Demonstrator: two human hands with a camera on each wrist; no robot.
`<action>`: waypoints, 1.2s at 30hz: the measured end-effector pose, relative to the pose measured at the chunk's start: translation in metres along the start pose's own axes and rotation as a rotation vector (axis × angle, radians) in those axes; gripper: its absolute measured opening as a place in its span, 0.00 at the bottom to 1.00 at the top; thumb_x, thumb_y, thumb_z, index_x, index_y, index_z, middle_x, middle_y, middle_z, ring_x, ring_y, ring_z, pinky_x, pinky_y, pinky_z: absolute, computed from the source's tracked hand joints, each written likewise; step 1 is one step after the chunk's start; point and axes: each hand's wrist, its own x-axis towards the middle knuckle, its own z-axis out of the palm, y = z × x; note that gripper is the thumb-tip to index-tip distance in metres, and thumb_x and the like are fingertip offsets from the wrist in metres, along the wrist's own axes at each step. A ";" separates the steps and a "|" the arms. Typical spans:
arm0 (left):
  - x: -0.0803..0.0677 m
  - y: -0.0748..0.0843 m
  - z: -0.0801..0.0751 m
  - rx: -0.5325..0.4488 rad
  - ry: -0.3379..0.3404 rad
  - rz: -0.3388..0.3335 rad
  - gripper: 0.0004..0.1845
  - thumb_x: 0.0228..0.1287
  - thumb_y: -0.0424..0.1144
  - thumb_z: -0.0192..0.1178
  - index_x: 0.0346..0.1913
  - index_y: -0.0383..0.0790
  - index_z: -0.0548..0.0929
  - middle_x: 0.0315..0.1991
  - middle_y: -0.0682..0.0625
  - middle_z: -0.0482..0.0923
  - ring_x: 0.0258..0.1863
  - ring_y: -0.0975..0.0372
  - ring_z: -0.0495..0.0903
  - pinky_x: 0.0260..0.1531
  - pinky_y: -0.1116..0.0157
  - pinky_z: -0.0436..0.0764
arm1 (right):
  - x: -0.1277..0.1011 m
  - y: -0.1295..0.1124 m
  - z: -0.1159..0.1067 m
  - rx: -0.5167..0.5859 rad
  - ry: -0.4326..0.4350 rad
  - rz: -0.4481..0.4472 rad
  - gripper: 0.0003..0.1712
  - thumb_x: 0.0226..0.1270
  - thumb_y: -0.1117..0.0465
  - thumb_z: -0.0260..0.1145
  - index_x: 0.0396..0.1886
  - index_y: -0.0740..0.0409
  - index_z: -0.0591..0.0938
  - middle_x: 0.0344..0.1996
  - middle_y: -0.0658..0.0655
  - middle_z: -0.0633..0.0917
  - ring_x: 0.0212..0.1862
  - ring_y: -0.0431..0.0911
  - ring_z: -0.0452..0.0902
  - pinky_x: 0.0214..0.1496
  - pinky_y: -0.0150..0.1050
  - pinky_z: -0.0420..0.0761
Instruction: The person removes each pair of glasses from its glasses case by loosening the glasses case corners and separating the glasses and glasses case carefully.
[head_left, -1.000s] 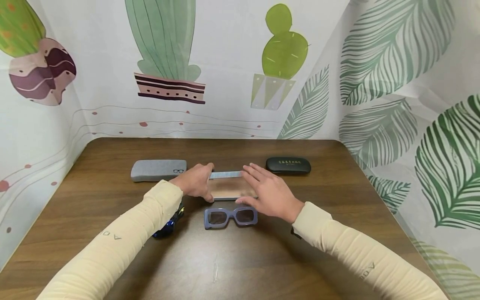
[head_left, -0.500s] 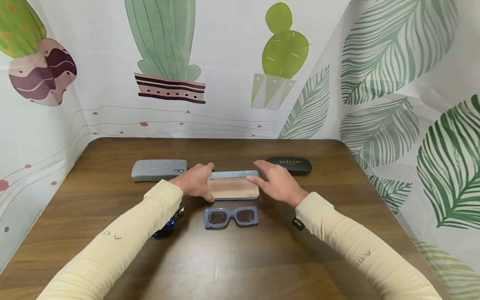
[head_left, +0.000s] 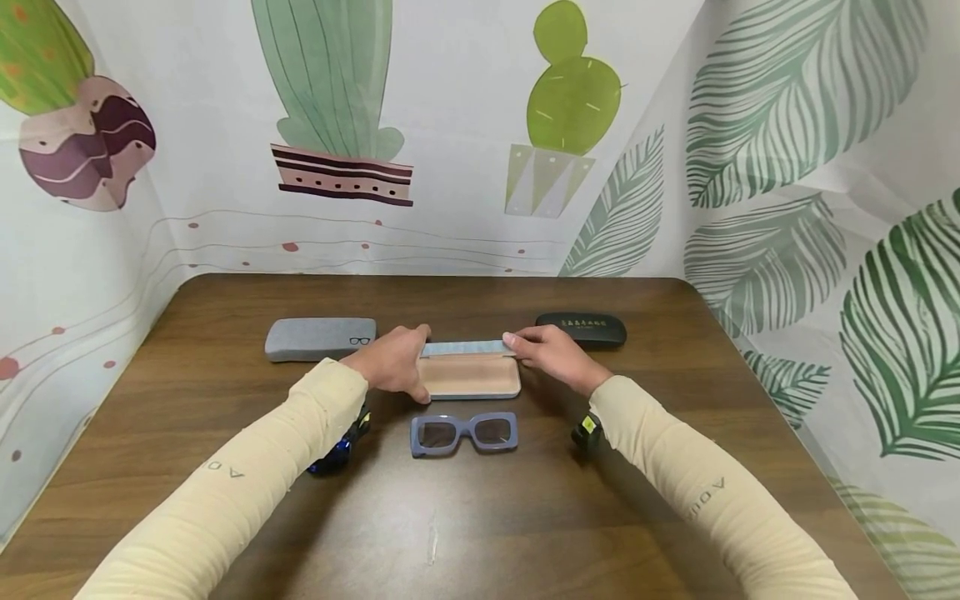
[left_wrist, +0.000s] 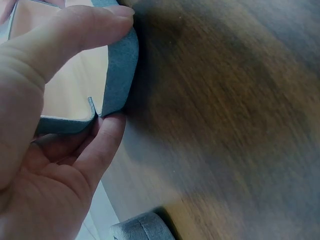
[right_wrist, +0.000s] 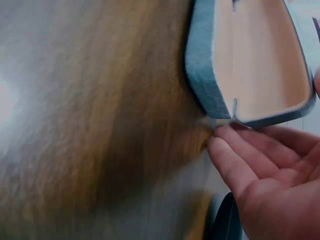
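A blue-grey glasses case with a peach lining stands open near the middle of the table, its lid raised at the back. My left hand grips the case's left end, thumb on the front wall and fingers behind at the hinge. At the back right corner, my right hand has its thumb on the lid's edge and its fingers behind the lid. Just in front of the case lie blue-purple sunglasses with rectangular frames, lenses facing me.
Behind my left hand lies a closed grey glasses case with a small glasses print. A closed black case with gold lettering sits behind my right hand. The wooden table ends at a patterned cloth backdrop.
My right hand has moved back from over the open case to its back right corner, with the thumb now at the lid's edge. My left hand has kept its grip.
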 end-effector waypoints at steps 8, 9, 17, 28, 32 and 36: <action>0.001 -0.003 -0.001 0.004 0.016 0.032 0.53 0.38 0.45 0.86 0.67 0.27 0.71 0.48 0.38 0.85 0.42 0.56 0.83 0.52 0.54 0.84 | 0.007 0.001 -0.003 0.209 -0.068 0.053 0.32 0.79 0.55 0.63 0.71 0.75 0.71 0.68 0.72 0.77 0.70 0.60 0.77 0.66 0.47 0.80; 0.001 -0.003 -0.001 0.002 0.014 0.032 0.53 0.38 0.45 0.86 0.68 0.27 0.71 0.48 0.38 0.85 0.42 0.56 0.83 0.52 0.54 0.84 | 0.008 0.001 -0.003 0.222 -0.070 0.060 0.31 0.79 0.57 0.63 0.71 0.75 0.72 0.68 0.73 0.77 0.69 0.59 0.77 0.66 0.46 0.81; -0.001 -0.004 -0.001 -0.004 0.015 0.038 0.51 0.39 0.45 0.86 0.66 0.28 0.72 0.48 0.38 0.85 0.41 0.57 0.83 0.52 0.55 0.84 | 0.011 0.004 -0.004 0.123 -0.057 0.050 0.27 0.72 0.59 0.71 0.65 0.70 0.80 0.61 0.69 0.84 0.54 0.46 0.84 0.60 0.43 0.84; -0.001 -0.001 -0.003 0.010 0.031 0.062 0.47 0.38 0.45 0.86 0.63 0.29 0.76 0.47 0.40 0.86 0.40 0.57 0.82 0.50 0.56 0.84 | 0.012 0.009 -0.006 0.047 -0.021 -0.004 0.28 0.64 0.58 0.77 0.60 0.67 0.85 0.54 0.65 0.89 0.48 0.40 0.83 0.51 0.35 0.85; -0.001 -0.001 -0.003 0.010 0.038 0.067 0.45 0.37 0.44 0.86 0.61 0.30 0.77 0.43 0.43 0.86 0.38 0.58 0.82 0.47 0.58 0.84 | 0.013 0.010 -0.007 0.044 -0.010 -0.009 0.28 0.61 0.58 0.80 0.58 0.66 0.86 0.53 0.65 0.89 0.49 0.41 0.81 0.49 0.33 0.84; 0.000 -0.002 -0.002 0.005 0.041 0.074 0.44 0.37 0.44 0.86 0.60 0.31 0.78 0.41 0.44 0.86 0.36 0.59 0.82 0.43 0.60 0.83 | 0.013 0.012 -0.008 0.034 -0.004 -0.019 0.28 0.59 0.57 0.81 0.57 0.66 0.87 0.52 0.64 0.89 0.49 0.41 0.81 0.49 0.32 0.83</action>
